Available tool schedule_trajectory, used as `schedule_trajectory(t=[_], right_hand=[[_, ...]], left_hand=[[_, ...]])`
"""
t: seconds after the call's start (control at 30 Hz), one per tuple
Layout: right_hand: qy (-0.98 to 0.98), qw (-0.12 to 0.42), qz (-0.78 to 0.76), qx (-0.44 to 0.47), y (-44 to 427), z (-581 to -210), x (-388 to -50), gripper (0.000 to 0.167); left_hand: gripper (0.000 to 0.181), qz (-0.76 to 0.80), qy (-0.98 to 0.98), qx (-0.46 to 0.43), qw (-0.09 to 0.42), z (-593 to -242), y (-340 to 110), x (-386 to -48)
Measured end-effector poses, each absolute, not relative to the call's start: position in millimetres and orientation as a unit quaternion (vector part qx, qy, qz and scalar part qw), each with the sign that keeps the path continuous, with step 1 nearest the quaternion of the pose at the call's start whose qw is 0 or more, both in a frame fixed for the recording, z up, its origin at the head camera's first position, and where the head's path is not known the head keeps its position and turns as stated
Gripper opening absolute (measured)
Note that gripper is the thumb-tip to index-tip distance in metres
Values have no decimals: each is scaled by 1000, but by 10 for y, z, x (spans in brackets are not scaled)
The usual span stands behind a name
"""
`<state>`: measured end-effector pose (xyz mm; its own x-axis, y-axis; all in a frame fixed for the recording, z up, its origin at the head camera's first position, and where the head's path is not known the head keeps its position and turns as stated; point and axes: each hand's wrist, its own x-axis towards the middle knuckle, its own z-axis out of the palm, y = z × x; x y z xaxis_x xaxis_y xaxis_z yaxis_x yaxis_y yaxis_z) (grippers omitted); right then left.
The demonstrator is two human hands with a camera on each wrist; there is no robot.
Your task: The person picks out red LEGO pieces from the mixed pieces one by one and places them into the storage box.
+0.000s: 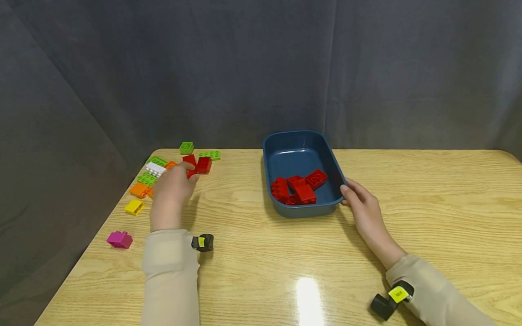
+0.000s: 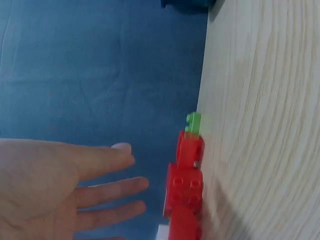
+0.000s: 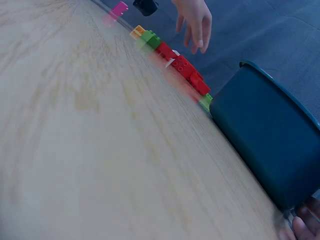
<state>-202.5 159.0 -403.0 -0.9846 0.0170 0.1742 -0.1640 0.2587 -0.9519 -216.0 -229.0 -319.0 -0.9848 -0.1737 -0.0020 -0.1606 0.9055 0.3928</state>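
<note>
The left hand (image 1: 173,188) hovers at the red bricks on the left of the table; in the left wrist view its fingers (image 2: 112,192) are extended, beside the red bricks (image 2: 184,190) and not touching them. In the right wrist view the same hand (image 3: 195,22) hangs over the brick row with nothing in it. The right hand (image 1: 367,217) grips the near right corner of the blue bin (image 1: 303,210), thumb on the rim. Several red bricks (image 1: 305,194) lie in the bin's near end. Another red brick (image 1: 204,165) lies just right of the left hand.
Green bricks (image 1: 186,148), a white brick (image 1: 156,170), an orange brick (image 1: 139,190), a yellow brick (image 1: 134,207) and a magenta brick (image 1: 120,240) lie along the table's left side. A dark curtain (image 1: 228,72) hangs behind the wooden table (image 1: 244,253).
</note>
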Motion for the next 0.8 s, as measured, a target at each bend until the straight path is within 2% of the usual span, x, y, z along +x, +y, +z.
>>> schedule_trajectory(t=[0.5,0.8], right_hand=[[-788,78,609,47,1572,-4026,-2023,55],[-790,79,607,48,1582,-4027,-2024,54]], left_hand=[[52,-198,-968,154,-30,-3302,-2488,-2133],[50,-202,-961,187,-33,-3372,-2493,-2161]])
